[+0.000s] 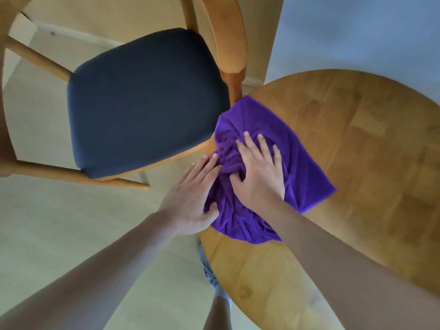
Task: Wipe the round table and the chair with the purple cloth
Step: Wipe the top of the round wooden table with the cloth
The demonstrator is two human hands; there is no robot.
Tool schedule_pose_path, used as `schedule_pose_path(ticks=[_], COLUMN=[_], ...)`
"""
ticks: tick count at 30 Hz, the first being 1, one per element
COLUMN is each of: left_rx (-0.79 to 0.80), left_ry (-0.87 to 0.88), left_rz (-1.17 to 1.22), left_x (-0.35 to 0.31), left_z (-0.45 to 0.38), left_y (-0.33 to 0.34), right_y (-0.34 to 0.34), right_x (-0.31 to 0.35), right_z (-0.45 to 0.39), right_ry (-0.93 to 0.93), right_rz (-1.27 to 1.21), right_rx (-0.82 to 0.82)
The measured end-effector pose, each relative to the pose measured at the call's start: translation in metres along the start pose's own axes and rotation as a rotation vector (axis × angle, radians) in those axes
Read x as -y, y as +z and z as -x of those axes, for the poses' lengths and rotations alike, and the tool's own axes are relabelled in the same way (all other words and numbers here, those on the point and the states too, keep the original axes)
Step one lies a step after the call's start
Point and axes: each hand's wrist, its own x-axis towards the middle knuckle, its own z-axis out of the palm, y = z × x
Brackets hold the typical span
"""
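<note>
Cloth point(292, 167) on surface point(357, 163), at its left edge, bunched in the middle. Chair point(142, 101) left of surface, just beside it. Right hand point(259, 172) on top of cloth; left hand point(192, 198) at cloth's left side, over the surface's edge.

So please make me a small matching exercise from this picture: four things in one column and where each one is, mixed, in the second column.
Things:
1. purple cloth
2. left hand
3. right hand
4. chair

Places:
a. pressing on the middle of the cloth
b. left of the round table
c. bunched near the table's left edge
d. at the cloth's left side

Pairs: 1-c, 2-d, 3-a, 4-b
</note>
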Motion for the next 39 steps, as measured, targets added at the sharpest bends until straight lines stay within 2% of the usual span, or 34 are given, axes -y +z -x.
schedule_pose_path(ticks=[4, 6, 10, 12, 14, 20, 24, 29, 33, 37, 39], left_rx=[-0.002, -0.006, 0.177, 0.245, 0.260, 0.254, 0.312, 0.342, 0.387, 0.400, 0.403], left_ry=[0.007, 0.006, 0.041, 0.081, 0.128, 0.183, 0.149, 0.108, 0.108, 0.174, 0.174], left_rz=[0.034, -0.003, -0.132, -0.198, -0.263, -0.429, -0.419, -0.547, -0.513, -0.439, -0.394], left_x=[0.007, 0.010, 0.015, 0.018, 0.022, 0.026, 0.016, -0.001, -0.010, -0.008, -0.005], left_z=[-0.001, -0.009, -0.035, -0.045, -0.051, -0.069, -0.086, -0.096, -0.098, -0.095, -0.095], left_y=[-0.022, -0.031, -0.040, -0.041, -0.042, -0.050, -0.049, -0.044, -0.046, -0.055, -0.057], right_y=[0.010, 0.015, 0.011, 0.002, -0.009, -0.008, 0.013, 0.029, 0.037, 0.024, 0.019], right_x=[0.008, 0.006, -0.025, -0.043, -0.053, -0.029, 0.007, 0.033, 0.031, -0.002, -0.014], right_z=[0.047, 0.070, 0.073, 0.048, 0.019, 0.008, 0.034, 0.069, 0.100, 0.101, 0.094], right_ry=[-0.096, -0.215, -0.587, -0.698, -0.660, -0.088, 0.155, 0.097, -0.024, -0.166, -0.162], right_rz=[0.031, 0.055, 0.099, 0.082, 0.095, -0.018, -0.099, -0.037, 0.056, -0.020, -0.050], right_rx=[0.080, 0.119, 0.216, 0.235, 0.245, 0.003, -0.093, 0.054, 0.175, 0.159, 0.106])
